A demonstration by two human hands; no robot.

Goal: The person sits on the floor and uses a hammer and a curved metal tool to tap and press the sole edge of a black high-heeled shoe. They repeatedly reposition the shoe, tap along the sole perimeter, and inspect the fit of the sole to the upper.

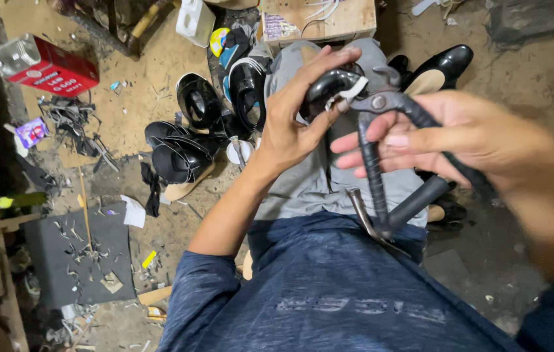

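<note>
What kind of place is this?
Probably a shoemaker's workshop. The left hand holds a black shoe, the right hand holds pincers, and more black shoes lie on the floor.

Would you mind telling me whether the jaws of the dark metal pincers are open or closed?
Closed: the dark metal pincers in the right hand grip pale material at the black glossy shoe, which the left hand holds.

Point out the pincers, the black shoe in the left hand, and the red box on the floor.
pincers [381, 102]: head view, on the pivot joint.
black shoe [326, 87]: head view, on its glossy upper.
red box [55, 72]: head view, on its red side.
</note>
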